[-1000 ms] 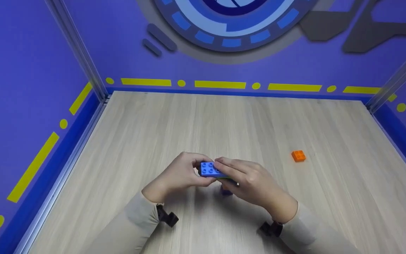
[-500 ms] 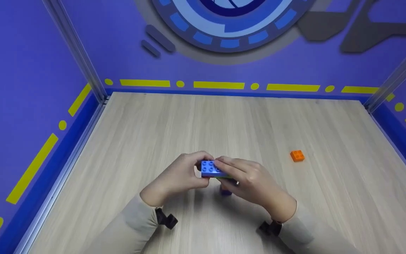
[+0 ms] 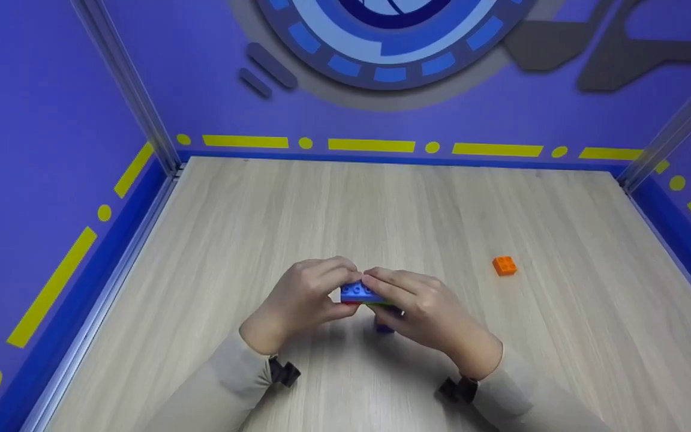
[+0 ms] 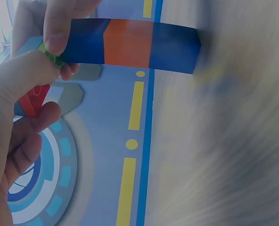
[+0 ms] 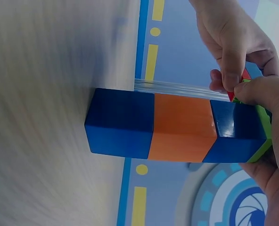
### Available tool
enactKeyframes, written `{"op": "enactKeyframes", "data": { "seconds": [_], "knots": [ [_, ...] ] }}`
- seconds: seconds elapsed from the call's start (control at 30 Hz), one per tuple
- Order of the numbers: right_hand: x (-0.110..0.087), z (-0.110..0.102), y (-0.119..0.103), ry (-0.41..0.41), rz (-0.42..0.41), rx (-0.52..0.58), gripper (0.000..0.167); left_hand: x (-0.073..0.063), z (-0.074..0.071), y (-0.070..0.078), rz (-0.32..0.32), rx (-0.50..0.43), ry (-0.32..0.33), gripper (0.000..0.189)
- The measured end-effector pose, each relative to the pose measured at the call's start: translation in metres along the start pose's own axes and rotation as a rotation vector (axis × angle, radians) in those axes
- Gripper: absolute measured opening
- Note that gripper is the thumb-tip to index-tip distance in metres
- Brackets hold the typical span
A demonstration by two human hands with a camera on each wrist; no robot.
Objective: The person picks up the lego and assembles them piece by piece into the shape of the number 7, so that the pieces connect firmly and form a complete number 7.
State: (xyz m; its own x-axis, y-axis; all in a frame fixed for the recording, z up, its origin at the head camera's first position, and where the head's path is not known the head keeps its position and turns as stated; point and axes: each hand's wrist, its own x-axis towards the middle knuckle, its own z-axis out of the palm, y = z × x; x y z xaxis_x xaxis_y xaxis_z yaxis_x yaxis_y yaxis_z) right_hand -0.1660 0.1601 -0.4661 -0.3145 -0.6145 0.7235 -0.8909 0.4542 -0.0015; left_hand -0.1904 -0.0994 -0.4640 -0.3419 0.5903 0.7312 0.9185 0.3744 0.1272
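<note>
Both hands meet at the top of a stacked toy-brick column. A blue studded brick lies uppermost; my left hand pinches its left end, fingers on top and thumb below. Beneath that end shows a red brick. The right hand grips the other end, fingers over the blue brick and thumb under it, by a green brick. Below the green one runs the column: a blue block, an orange block and a lower blue block. Fingers hide much of the top.
A loose orange brick with studs lies on the wooden table, to the right beyond the right hand. Blue-purple printed panels wall in the table at the back and both sides, with metal posts at the corners.
The left hand's fingers have come up over the blue brick's left end, covering studs that showed before. The right hand keeps its grip nearly unmoved.
</note>
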Motion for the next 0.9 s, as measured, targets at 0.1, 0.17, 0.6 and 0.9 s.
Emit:
{"op": "enactKeyframes", "data": {
  "seconds": [0.1,0.17,0.6,0.9],
  "knots": [
    [0.0001,0.0006,0.0004,0.004,-0.008,0.001,0.057,0.0008,-0.0015,0.0010,0.000,0.006,0.000,0.029],
    [0.0001,0.0007,0.0005,0.007,-0.011,-0.007,0.052,0.0015,-0.0025,0.0021,0.001,0.006,0.006,0.027],
    [0.0027,-0.0023,0.0035,0.049,-0.077,-0.092,0.034,0.0046,-0.0047,0.0050,-0.011,0.026,-0.022,0.028],
    [0.0001,-0.0043,0.0028,-0.025,0.031,0.018,0.055,0.0027,-0.0074,-0.0004,-0.168,-0.324,-0.137,0.033]
  ]
}}
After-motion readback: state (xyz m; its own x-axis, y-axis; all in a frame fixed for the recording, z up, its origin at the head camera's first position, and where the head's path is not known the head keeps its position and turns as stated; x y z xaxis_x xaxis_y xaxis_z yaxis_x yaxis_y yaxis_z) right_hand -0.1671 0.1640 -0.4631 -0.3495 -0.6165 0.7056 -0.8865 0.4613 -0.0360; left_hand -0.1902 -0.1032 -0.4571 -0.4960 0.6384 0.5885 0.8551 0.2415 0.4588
